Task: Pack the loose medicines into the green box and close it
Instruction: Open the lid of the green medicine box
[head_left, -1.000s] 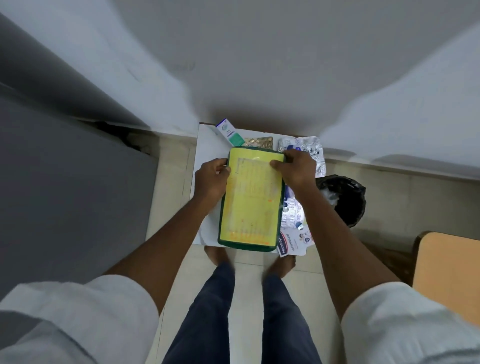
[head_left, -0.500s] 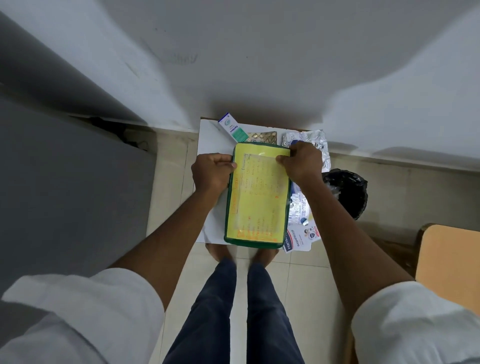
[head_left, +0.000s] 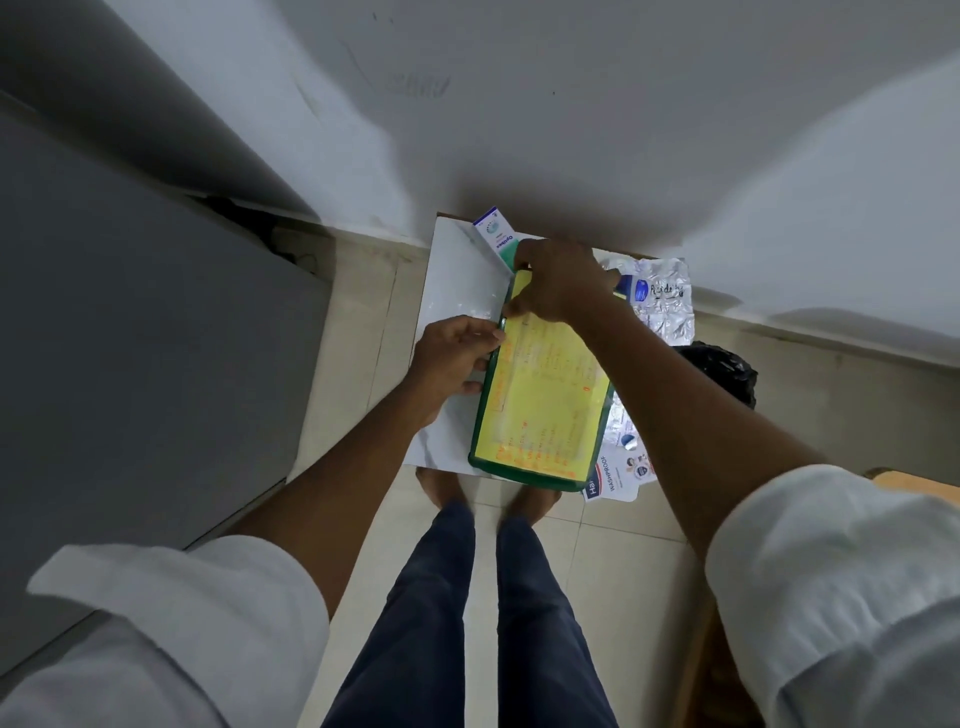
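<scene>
The green box (head_left: 540, 405) with a yellow lid lies closed on a small white table (head_left: 457, 275). My left hand (head_left: 454, 358) grips its left edge near the far end. My right hand (head_left: 558, 280) reaches across the far end and its fingers pinch the far left corner of the lid. A white and teal carton (head_left: 496, 239) lies just beyond the box. Silver blister strips (head_left: 667, 301) and a small blue-capped item (head_left: 636, 288) lie to the right. A Washproof plaster pack (head_left: 618, 475) pokes out by the near right corner.
A black bin bag (head_left: 719, 374) sits on the floor right of the table. A grey panel (head_left: 130, 338) stands at the left, a white wall (head_left: 519, 104) behind, and a wooden surface (head_left: 914, 478) at the far right. My legs stand at the table's near edge.
My right hand has moved from the lid's far right corner across to its far left corner. My left hand has slid a little nearer along the left edge.
</scene>
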